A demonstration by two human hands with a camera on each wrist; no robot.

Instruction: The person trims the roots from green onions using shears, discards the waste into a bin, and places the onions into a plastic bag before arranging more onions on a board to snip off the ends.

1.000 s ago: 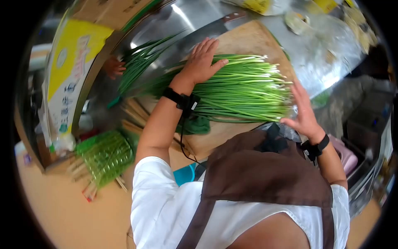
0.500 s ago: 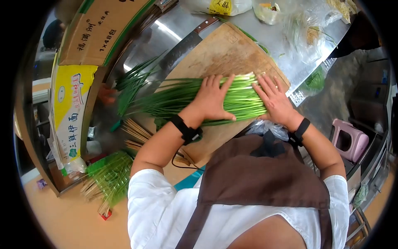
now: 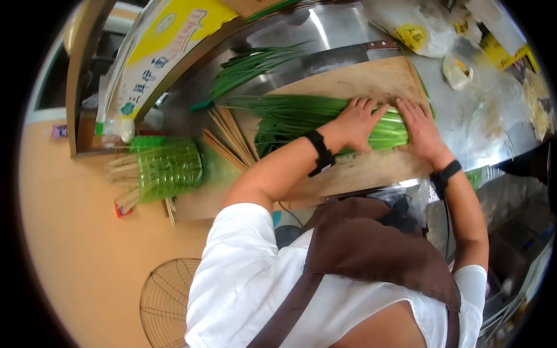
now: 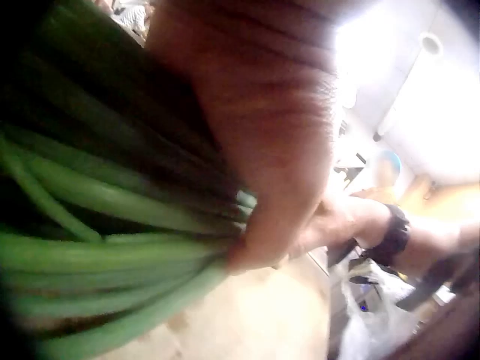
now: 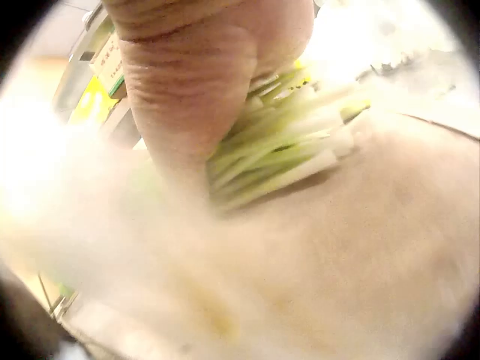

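A thick bunch of scallions (image 3: 307, 113) lies across a wooden cutting board (image 3: 360, 168), green tops to the left. Around its pale section, my left hand (image 3: 358, 124) grips with the thumb on the near side. In the left wrist view that thumb wraps the green stalks (image 4: 112, 255). Close beside it, my right hand (image 3: 422, 129) holds the bunch near the root end, fingers over the far side. White stalk ends (image 5: 300, 165) stick out past the palm in the right wrist view. The stalks under both palms are hidden.
Behind the board lies a cleaver (image 3: 336, 59). Loose greens (image 3: 255, 66) and wooden sticks (image 3: 229, 136) are to the left, with a green plastic basket (image 3: 171, 168) below. Plastic bags (image 3: 412, 35) crowd the far right. A wire strainer (image 3: 168, 301) is at lower left.
Both hands have come together from spread positions, and the bunch is squeezed narrower. A hand near the loose greens at the left is out of sight now. The head view has shifted.
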